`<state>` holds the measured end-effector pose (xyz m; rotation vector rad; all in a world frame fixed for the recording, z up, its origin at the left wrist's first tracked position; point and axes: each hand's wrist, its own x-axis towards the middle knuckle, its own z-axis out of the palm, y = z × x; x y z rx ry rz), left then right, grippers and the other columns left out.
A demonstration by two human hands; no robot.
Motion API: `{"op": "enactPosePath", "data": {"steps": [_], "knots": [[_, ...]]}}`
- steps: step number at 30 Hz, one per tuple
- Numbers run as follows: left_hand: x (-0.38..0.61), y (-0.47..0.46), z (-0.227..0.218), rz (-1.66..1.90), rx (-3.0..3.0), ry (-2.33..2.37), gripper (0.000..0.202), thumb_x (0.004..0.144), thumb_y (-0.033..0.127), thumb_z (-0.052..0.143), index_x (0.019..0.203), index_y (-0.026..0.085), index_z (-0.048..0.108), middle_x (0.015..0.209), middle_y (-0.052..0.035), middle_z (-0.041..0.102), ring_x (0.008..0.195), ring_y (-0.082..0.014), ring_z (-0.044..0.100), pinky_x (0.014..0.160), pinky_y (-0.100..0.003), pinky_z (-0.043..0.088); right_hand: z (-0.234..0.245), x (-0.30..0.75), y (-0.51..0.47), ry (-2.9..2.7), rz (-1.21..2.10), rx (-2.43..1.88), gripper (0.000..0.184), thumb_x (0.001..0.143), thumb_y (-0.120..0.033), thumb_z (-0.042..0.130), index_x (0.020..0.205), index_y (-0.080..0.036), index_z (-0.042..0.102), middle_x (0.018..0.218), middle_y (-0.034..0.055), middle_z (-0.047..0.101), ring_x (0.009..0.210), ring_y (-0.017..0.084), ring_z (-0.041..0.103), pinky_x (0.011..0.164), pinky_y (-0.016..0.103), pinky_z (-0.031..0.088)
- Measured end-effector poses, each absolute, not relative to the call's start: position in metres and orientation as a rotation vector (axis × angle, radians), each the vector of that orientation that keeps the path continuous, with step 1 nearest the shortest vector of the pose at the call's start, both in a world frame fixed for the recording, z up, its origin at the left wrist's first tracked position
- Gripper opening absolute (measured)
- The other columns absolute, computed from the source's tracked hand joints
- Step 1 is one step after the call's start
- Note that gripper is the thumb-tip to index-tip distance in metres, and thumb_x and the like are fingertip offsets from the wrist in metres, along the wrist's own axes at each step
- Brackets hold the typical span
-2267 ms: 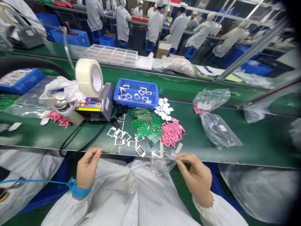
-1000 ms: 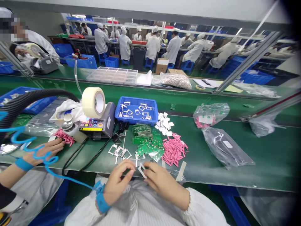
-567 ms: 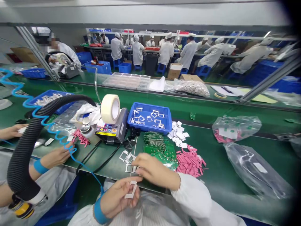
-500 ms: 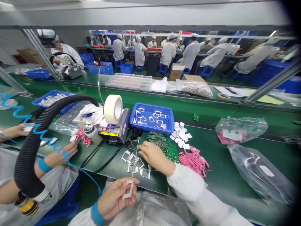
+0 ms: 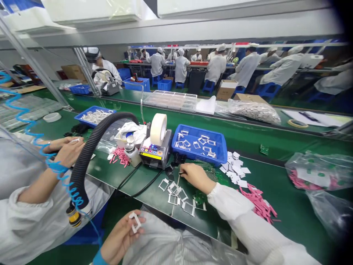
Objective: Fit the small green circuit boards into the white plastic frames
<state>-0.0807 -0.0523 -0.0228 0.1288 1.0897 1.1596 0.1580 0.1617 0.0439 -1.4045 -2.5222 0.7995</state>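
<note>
In my left hand [image 5: 122, 235], low over my lap, is a small white plastic frame [image 5: 135, 223], held between thumb and fingers. My right hand [image 5: 195, 177] reaches onto the bench with its fingertips pinched together; whatever may be in them is hidden. Beneath and beside it lie green circuit boards [image 5: 200, 198], partly covered by the hand. Several loose white frames [image 5: 173, 188] are spread just in front, toward the bench edge. Small black pieces [image 5: 169, 170] sit left of the right fingertips.
Behind my right hand stands a blue tray [image 5: 202, 159] of white frames, beside a tape dispenser [image 5: 151, 156]. White squares [image 5: 235, 167] and pink strips [image 5: 260, 204] lie to the right. A black hose [image 5: 79, 165] arches at left, near a co-worker's hands [image 5: 70, 152].
The view has swung left, so the bench appears shifted right. My right fingers have closed into a pinch near the black pieces. My left hand still holds the white frame.
</note>
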Motion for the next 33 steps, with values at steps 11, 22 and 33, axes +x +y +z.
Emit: {"op": "enactPosePath", "data": {"steps": [11,22,33], "knots": [[-0.189,-0.084,-0.059,1.633,-0.091,1.349,0.022,0.076,0.005,0.055,0.095,0.016,0.061,0.08,-0.0043,0.074,0.075,-0.0171,0.07,0.063,-0.023,0.056,0.012,-0.047,0.047,-1.833,2.356,-0.858,0.02,0.067,-0.026,0.068,0.079,-0.014,0.057,0.055,-0.0043,0.057,0.049,0.012,0.061,0.05,0.024,0.048],[-0.202,-0.088,-0.051,1.758,-0.046,1.328,0.031,0.057,0.02,0.077,0.085,0.014,0.067,0.077,-0.0044,0.072,0.076,-0.0195,0.066,0.074,-0.03,0.052,-0.019,-0.113,0.0,-0.89,2.507,-0.997,0.034,0.061,-0.027,0.075,0.085,-0.016,0.053,0.075,-0.0029,0.064,0.064,0.008,0.064,0.071,0.024,0.047],[-0.183,-0.088,-0.059,1.752,-0.138,1.285,0.02,0.082,0.015,0.052,0.096,0.022,0.063,0.08,0.0007,0.071,0.073,-0.0119,0.066,0.071,-0.026,0.052,-0.01,-0.095,0.007,-0.658,2.561,-1.065,0.015,0.074,-0.012,0.063,0.08,-0.014,0.049,0.069,-0.0006,0.062,0.064,0.011,0.066,0.076,0.029,0.047]]}}
